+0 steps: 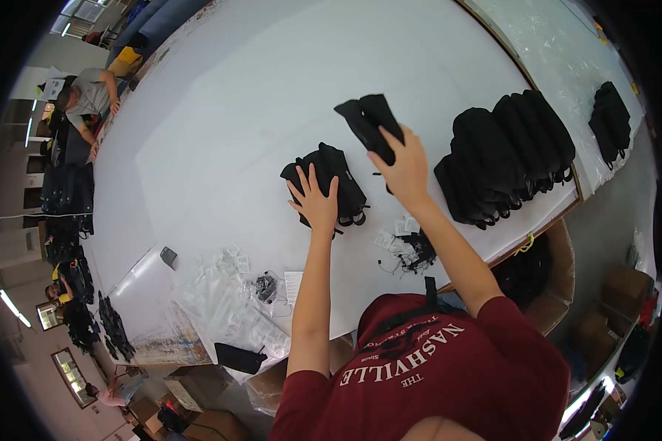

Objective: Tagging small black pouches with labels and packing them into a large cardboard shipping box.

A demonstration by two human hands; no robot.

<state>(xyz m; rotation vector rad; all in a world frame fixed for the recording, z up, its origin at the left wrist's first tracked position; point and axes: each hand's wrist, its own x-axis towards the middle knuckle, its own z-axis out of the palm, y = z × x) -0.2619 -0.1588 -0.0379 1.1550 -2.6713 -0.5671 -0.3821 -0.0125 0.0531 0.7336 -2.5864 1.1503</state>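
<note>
Black fabric pouch (381, 114): soft, elongated, with a lengthwise crease or division; whether it is one folded piece or two cannot be determined. It is gripped at its near end by the right hand (407, 165), raised and tilted. Black fabric pouches (348, 184): grouped side by side on the white table (221, 162), loops at the near end, under the spread left hand (316, 204).

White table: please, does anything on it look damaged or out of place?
Yes. The white table has a scuffed brown patch at its near left corner, unlike its mostly plain top. Also, one black pouch lies at the near edge, apart from the row of pouches at right.
</note>
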